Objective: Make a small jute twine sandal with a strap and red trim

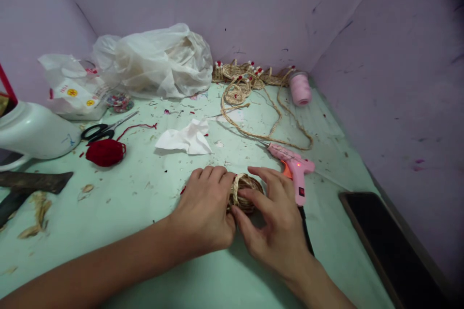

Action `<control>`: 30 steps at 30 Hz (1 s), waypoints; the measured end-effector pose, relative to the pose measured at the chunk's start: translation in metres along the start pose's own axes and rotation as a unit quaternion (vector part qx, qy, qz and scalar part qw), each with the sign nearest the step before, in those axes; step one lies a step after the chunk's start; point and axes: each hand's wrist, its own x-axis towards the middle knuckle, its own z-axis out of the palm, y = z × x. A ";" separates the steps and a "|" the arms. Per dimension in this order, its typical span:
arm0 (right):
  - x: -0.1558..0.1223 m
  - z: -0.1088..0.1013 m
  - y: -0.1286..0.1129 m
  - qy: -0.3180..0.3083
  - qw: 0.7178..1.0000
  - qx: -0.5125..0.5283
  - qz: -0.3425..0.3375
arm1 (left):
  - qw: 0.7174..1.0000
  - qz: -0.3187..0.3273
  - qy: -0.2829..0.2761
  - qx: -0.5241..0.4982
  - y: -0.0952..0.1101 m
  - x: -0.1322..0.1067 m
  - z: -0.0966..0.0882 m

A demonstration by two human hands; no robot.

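Observation:
A small coiled piece of brown braided straw (250,184), with a paler braid across it, lies on the green table at the front middle. My left hand (206,205) is closed over its left side and hides that part. Fingers of my right hand (275,212) are curved and apart, with the fingertips touching the coil's right side and the pale braid. A bit of red shows beside the left knuckles. Just beyond my right hand lies a pink glue gun (297,174) with an orange trigger and a lit red light.
Scissors (105,130), red yarn (106,152), a hammer (32,182) and a white jug (39,130) are at left. Crumpled white paper (186,139) lies mid-table. Plastic bags (159,63), straw braids (235,91) and pink thread (300,89) stand behind; a phone (384,246) lies right.

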 end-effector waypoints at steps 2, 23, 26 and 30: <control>0.002 0.002 0.001 0.000 1.000 0.015 0.011 | 1.000 0.002 0.007 0.004 -0.001 0.000 0.001; -0.008 -0.004 0.016 -0.043 0.991 0.122 0.048 | 0.998 0.009 0.031 0.045 0.006 0.004 0.006; -0.007 -0.003 0.017 -0.037 0.990 0.128 0.043 | 0.999 0.001 0.030 0.036 0.005 0.006 0.007; -0.008 -0.002 0.020 -0.043 0.989 0.129 0.052 | 0.999 0.001 0.021 0.036 0.005 0.007 0.007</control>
